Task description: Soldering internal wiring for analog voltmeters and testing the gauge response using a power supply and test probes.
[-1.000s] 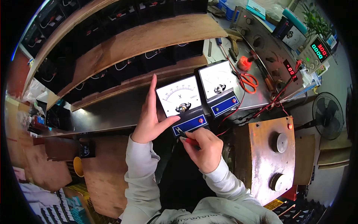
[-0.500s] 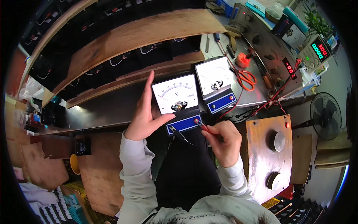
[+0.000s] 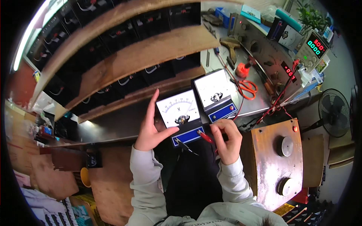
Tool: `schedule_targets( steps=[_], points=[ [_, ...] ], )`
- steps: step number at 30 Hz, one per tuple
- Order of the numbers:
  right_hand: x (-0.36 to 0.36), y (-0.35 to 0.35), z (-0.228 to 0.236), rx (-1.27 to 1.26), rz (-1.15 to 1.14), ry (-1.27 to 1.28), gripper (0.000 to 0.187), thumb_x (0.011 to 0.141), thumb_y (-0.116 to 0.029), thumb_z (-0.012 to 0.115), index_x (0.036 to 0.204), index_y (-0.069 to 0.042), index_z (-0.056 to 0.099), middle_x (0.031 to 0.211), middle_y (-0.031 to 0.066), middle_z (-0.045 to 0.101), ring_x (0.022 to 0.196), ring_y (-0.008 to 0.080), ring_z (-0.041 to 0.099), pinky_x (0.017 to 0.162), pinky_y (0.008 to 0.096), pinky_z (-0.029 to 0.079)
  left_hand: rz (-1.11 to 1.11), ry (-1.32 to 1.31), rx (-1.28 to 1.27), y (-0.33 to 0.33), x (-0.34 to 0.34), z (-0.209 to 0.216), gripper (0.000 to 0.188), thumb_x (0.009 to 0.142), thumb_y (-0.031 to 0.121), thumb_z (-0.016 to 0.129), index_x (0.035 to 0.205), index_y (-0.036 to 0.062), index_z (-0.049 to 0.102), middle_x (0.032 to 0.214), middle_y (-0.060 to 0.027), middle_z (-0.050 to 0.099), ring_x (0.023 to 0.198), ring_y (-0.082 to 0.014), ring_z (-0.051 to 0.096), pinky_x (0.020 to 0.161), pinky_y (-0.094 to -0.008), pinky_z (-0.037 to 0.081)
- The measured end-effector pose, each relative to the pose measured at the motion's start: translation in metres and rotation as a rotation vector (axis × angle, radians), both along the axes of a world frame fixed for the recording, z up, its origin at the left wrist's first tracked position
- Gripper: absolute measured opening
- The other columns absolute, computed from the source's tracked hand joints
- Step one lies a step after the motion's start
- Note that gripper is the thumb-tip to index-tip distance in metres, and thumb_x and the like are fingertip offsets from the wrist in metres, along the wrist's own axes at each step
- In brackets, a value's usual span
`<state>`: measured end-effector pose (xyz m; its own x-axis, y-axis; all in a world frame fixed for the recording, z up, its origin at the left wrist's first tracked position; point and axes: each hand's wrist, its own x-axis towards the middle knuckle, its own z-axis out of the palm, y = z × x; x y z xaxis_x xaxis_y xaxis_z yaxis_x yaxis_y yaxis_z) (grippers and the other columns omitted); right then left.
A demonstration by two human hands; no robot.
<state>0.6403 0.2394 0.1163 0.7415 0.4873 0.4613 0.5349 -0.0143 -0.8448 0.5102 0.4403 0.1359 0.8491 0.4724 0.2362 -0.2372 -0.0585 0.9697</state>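
My left hand [image 3: 151, 130] is up and open, fingers straight and together, thumb stretched out to the right. My right hand [image 3: 227, 141] is curled, thumb and forefinger pinched together at its left side. My 2 forearms, in pale sleeves, rise from the lower edge, elbows bent.

White-faced analog meter [image 3: 180, 115] on blue base, upright at bench edge; red probe clip [image 3: 205, 137] touching base.

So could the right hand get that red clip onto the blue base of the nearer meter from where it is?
Probably yes. The right hand holds the red clip just beside the nearer meter's blue base, with nothing between them; the left hand rests against the meter's other side.
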Motion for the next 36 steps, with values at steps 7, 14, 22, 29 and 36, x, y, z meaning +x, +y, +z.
schedule_targets(
  steps=[7, 14, 22, 29, 36],
  points=[
    [-0.025, 0.002, 0.013, 0.072, 0.01, 0.087, 0.019, 0.088, -0.001, 0.07, 0.106, 0.002, 0.066, 0.11, 0.0155, 0.066, 0.091, 0.0281, 0.067, 0.079, 0.0334, 0.055, 0.039, 0.045, 0.074, 0.006, -0.018, -0.007, 0.109, 0.075, -0.009, 0.079, 0.161, 0.0156, 0.015, 0.143, -0.0113, 0.045, 0.13, -0.0227, 0.051, 0.107, -0.0376, 0.045],
    [-0.055, -0.073, 0.002, -0.129, 0.142, -0.178, 0.104, 0.069, -0.037, 0.089, 0.145, 0.01, 0.034, 0.14, 0.0295, 0.048, 0.127, 0.0438, 0.051, 0.106, 0.0472, 0.042, 0.299, 0.046, 0.449, -0.101, -0.025, -0.001, 0.095, 0.061, 0.01, 0.087, 0.145, -0.0016, 0.044, 0.133, -0.019, 0.05, 0.121, -0.0316, 0.054, 0.105, -0.0435, 0.043],
    [-0.059, -0.2, -0.047, -0.262, -0.502, -0.204, 0.119, 0.064, -0.035, 0.088, 0.153, 0.009, 0.021, 0.149, 0.03, 0.037, 0.141, 0.0434, 0.038, 0.115, 0.0458, 0.032, -0.164, -0.022, 0.867, -0.217, 0.005, 0.011, 0.073, 0.081, 0.025, 0.082, 0.142, -0.0012, 0.05, 0.138, -0.0242, 0.05, 0.123, -0.0442, 0.05, 0.104, -0.0495, 0.042],
    [-0.016, -0.37, -0.044, -0.825, -1.545, 0.192, 0.114, 0.061, -0.05, 0.088, 0.139, 0.014, 0.034, 0.121, 0.0292, 0.055, 0.111, 0.0435, 0.056, 0.094, 0.0464, 0.049, -0.277, -0.064, 0.793, -0.198, 0.01, 0.005, 0.006, 0.079, 0.002, 0.078, 0.083, 0.0019, 0.073, 0.09, -0.0107, 0.071, 0.099, -0.0332, 0.066, 0.094, -0.0423, 0.05],
    [-0.017, -0.385, -0.062, -0.808, -1.557, 0.236, 0.124, 0.062, -0.052, 0.087, 0.146, 0.015, 0.025, 0.133, 0.0318, 0.047, 0.117, 0.0447, 0.055, 0.099, 0.0452, 0.047, -0.723, -0.084, -0.449, -0.181, -0.01, -0.018, 0.084, 0.1, 0.069, 0.021, 0.08, -0.0017, 0.063, 0.094, -0.0295, 0.066, 0.098, -0.0436, 0.06, 0.093, -0.0617, 0.044]
  ],
)
